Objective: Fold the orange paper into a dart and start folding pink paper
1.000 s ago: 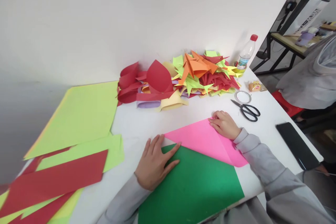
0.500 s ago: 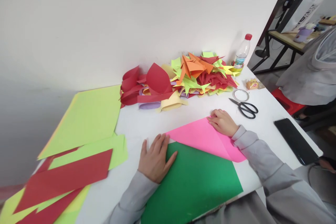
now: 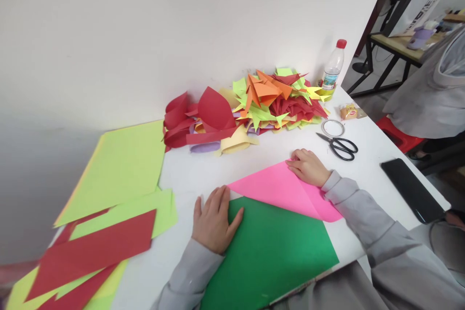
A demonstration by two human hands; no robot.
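A sheet of paper, green (image 3: 272,252) on one face and pink (image 3: 279,186) on the other, lies on the white table (image 3: 189,169) with its far part folded over diagonally. My left hand (image 3: 213,220) lies flat and open on the sheet's left corner, fingers stretched out. My right hand (image 3: 308,167) rests on the top corner of the pink flap, fingers curled and pressing it down. Both arms wear grey sleeves.
A heap of folded paper shapes (image 3: 250,106) sits by the wall. Lime sheets (image 3: 123,164) and red strips (image 3: 90,247) lie left. Scissors (image 3: 339,145), a tape ring (image 3: 333,128), a bottle (image 3: 333,65), a wrapped snack (image 3: 349,112) and a phone (image 3: 412,189) are right. Another person in grey (image 3: 428,92) sits nearby.
My left hand has slid slightly back along the sheet's left edge. My right hand stays on the pink flap's corner. The view has shifted a little.
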